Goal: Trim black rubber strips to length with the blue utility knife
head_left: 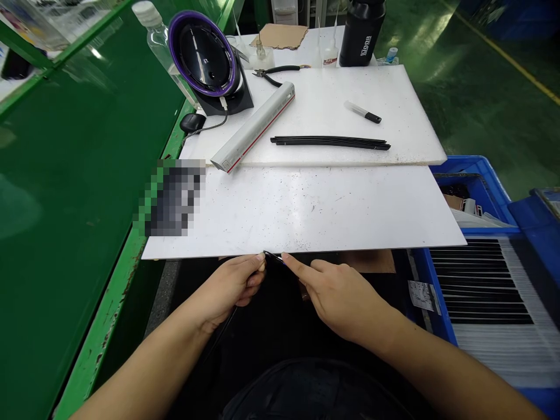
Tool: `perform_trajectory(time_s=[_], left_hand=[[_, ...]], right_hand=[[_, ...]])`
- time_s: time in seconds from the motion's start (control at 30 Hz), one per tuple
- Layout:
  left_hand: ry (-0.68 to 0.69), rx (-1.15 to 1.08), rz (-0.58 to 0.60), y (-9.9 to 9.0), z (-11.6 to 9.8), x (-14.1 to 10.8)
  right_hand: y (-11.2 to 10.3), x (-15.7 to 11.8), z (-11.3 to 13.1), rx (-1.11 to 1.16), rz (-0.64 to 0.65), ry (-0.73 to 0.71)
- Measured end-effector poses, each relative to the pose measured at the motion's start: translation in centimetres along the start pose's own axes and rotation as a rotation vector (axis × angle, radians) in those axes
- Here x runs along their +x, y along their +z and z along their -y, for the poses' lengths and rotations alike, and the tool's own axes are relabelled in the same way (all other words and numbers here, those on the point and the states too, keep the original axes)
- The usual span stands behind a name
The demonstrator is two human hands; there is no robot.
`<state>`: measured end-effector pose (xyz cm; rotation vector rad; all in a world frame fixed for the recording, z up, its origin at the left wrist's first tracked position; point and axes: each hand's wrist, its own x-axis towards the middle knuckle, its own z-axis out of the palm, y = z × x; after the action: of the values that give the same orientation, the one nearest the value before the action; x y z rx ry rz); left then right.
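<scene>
In front of the table's near edge, my left hand point(243, 279) is closed around a thin black strip point(224, 330), whose long end hangs down towards my lap. The strip's upper tip shows just above my thumb. My right hand point(335, 291) is beside it, index finger stretched forward and the other fingers curled under. A slim dark piece with a shiny edge point(274, 257) lies between the two hands, at the right index fingertip. Its kind is unclear, and my right palm is hidden. A bundle of similar black strips point(330, 142) lies on the white foam board point(324, 105).
On the board are a long grey-white box point(256, 126), a capped knife-like tool point(363, 112) and cutting pliers point(275, 73). A purple-rimmed fan point(202, 53) and a black bottle point(362, 32) stand behind. Blue crates point(476, 166) flank the right; a green metal frame point(118, 286) borders the left.
</scene>
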<state>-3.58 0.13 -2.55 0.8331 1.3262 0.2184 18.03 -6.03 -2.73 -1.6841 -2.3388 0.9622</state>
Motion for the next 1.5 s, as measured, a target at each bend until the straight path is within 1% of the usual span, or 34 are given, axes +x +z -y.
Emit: perform_trajectory(time_s=[0.17, 0.33, 0.4, 0.67, 0.8, 1.03, 1.1, 1.3, 1.4, 1.5], left_hand=[[-0.017, -0.003, 0.004, 0.07, -0.30, -0.05], [-0.014, -0.003, 0.004, 0.13, -0.27, -0.06], [-0.016, -0.004, 0.006, 0.10, -0.19, -0.06], [-0.024, 0.007, -0.011, 0.21, -0.38, -0.11], [-0.028, 0.008, -0.011, 0.18, -0.43, -0.23], [-0.029, 0.019, -0.010, -0.02, -0.32, -0.33], [-0.028, 0.016, -0.010, 0.02, -0.36, -0.32], [-0.024, 0.010, -0.017, 0.06, -0.37, -0.25], [-0.015, 0.014, -0.015, 0.04, -0.32, -0.23], [-0.005, 0.024, -0.011, 0.08, -0.37, -0.20]], right_hand=[[-0.03, -0.08, 0.16, 0.009, 0.000, 0.000], [0.21, -0.12, 0.28, -0.159, 0.000, -0.021], [0.29, -0.10, 0.22, -0.185, 0.007, -0.020], [0.24, 0.10, -0.23, -0.010, -0.013, -0.015], [0.22, 0.09, -0.12, -0.042, -0.003, -0.021], [0.76, -0.02, -0.05, -0.203, -0.008, -0.031], [0.83, 0.03, -0.14, -0.194, -0.011, -0.026], [0.44, 0.01, -0.35, -0.047, -0.019, -0.024], [0.39, -0.02, -0.25, -0.038, -0.006, -0.027], [0.63, 0.02, -0.12, -0.095, 0.000, -0.023]])
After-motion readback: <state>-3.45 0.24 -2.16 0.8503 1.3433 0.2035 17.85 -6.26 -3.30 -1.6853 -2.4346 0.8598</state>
